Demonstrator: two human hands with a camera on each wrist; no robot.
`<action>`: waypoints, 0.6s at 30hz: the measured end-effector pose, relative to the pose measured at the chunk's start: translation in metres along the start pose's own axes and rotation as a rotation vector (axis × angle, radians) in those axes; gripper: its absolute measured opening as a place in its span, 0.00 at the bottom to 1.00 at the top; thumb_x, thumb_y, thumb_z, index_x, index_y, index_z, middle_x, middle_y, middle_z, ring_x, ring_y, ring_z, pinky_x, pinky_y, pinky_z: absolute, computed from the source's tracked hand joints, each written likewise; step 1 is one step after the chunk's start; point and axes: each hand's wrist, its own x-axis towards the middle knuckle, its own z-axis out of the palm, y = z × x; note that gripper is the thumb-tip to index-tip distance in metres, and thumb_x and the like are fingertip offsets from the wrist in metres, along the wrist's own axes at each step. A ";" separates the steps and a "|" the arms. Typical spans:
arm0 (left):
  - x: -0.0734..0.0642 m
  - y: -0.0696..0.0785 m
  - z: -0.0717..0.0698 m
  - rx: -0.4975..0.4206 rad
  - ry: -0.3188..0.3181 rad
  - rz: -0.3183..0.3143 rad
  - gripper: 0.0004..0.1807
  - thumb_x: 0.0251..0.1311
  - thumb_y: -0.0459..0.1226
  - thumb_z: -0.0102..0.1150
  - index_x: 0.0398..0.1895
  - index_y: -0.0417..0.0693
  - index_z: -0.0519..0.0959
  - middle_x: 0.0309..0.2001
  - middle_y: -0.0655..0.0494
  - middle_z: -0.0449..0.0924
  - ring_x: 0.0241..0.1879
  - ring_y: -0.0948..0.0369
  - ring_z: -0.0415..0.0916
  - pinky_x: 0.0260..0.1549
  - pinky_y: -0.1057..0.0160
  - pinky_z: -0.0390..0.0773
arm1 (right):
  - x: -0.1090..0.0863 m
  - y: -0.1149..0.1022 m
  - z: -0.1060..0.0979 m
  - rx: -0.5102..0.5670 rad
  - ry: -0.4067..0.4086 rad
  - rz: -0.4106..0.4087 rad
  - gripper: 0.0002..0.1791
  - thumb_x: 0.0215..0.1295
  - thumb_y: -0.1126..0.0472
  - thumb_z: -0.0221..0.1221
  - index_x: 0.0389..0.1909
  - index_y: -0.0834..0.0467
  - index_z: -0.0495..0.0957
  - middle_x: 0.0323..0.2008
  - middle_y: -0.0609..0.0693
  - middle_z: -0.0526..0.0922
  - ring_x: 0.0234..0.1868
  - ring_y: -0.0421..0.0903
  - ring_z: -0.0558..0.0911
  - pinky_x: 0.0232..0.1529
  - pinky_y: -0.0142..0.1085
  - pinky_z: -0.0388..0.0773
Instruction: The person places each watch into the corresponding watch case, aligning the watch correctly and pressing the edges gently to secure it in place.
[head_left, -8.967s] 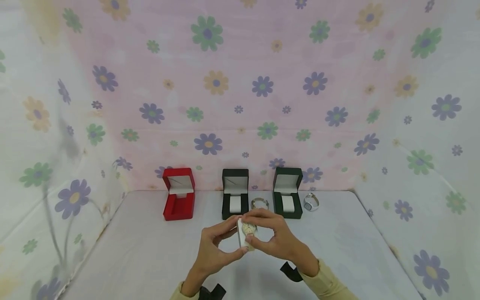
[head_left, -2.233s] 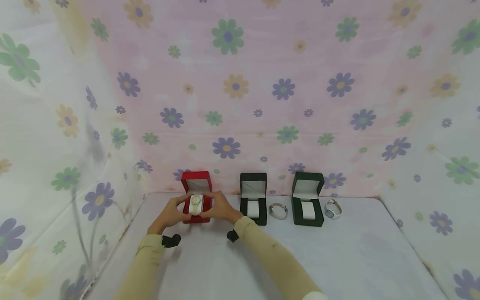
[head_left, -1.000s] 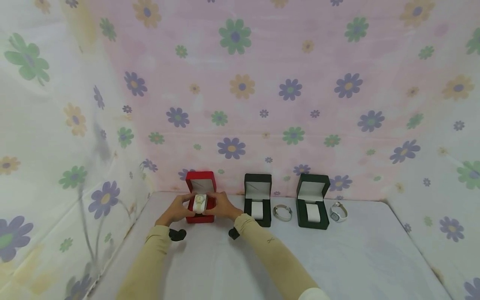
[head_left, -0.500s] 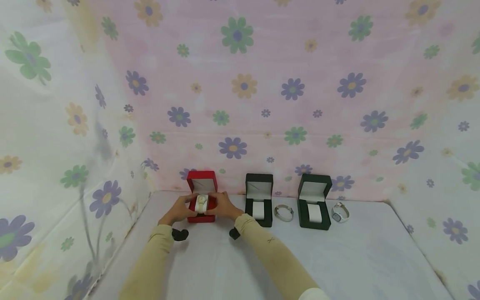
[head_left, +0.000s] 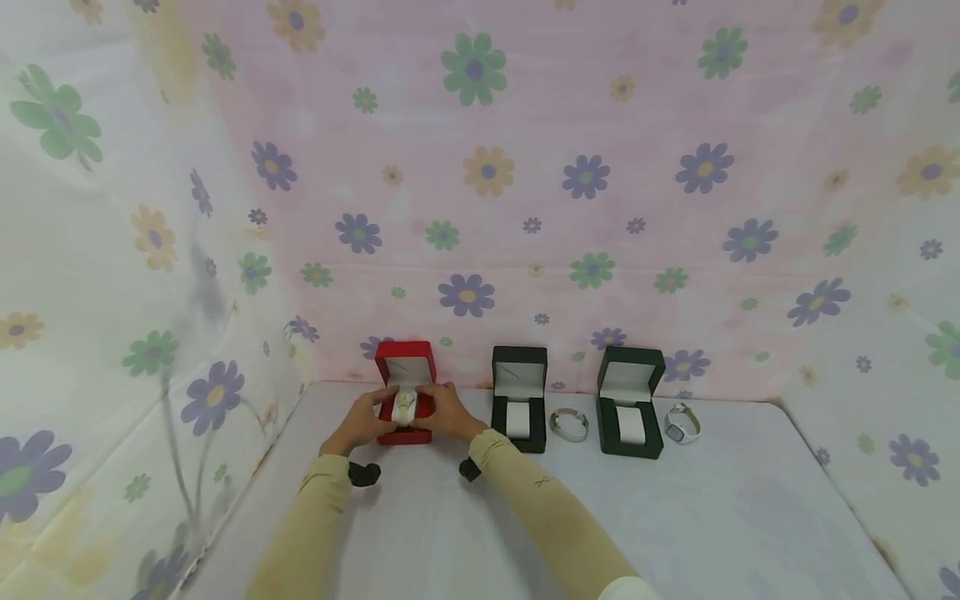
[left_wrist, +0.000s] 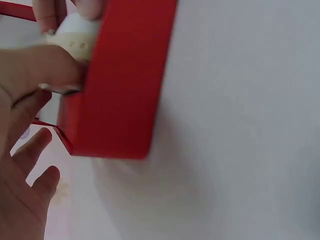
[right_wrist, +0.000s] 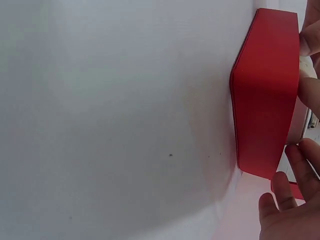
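Note:
At the left of the table stands an open red watch box, its lid raised. In its base sits a white cushion with a cream-strapped wristwatch wrapped round it. My left hand pinches the cushion's left side between thumb and fingers. From the right, my right hand grips the other side the same way. The left wrist view shows the strap's holes close above the red front wall. Fingers hide most of the cushion's sides.
Two dark green watch boxes, a middle one and a right one, stand open with white cushions inside. A bracelet-like watch lies between them, and a white watch lies at the far right. Flowered cloth walls surround the table.
Nine seconds ago both hands held the cushioned watch over the table's middle. They have carried it left to the red box, and over the last second it has sunk slightly into the base.

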 end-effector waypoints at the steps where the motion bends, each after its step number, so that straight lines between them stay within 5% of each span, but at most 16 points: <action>1: 0.000 0.000 0.000 0.012 -0.002 0.010 0.38 0.54 0.26 0.70 0.71 0.32 0.68 0.70 0.30 0.67 0.70 0.32 0.62 0.68 0.32 0.64 | 0.000 0.000 0.000 -0.004 0.000 0.000 0.34 0.60 0.56 0.73 0.66 0.60 0.76 0.62 0.54 0.81 0.58 0.47 0.70 0.56 0.35 0.72; 12: -0.005 -0.004 0.000 0.007 -0.034 0.013 0.36 0.55 0.25 0.69 0.69 0.35 0.71 0.67 0.31 0.71 0.65 0.34 0.67 0.64 0.32 0.70 | -0.005 0.001 0.007 0.028 0.027 0.040 0.32 0.59 0.54 0.74 0.62 0.60 0.78 0.58 0.53 0.83 0.55 0.45 0.69 0.55 0.35 0.76; 18: -0.004 -0.003 0.002 0.019 -0.045 0.014 0.37 0.54 0.25 0.68 0.70 0.37 0.71 0.71 0.28 0.65 0.69 0.33 0.63 0.66 0.32 0.67 | -0.010 0.000 0.005 0.027 0.035 0.041 0.32 0.58 0.51 0.74 0.62 0.58 0.79 0.59 0.51 0.83 0.57 0.45 0.69 0.55 0.33 0.75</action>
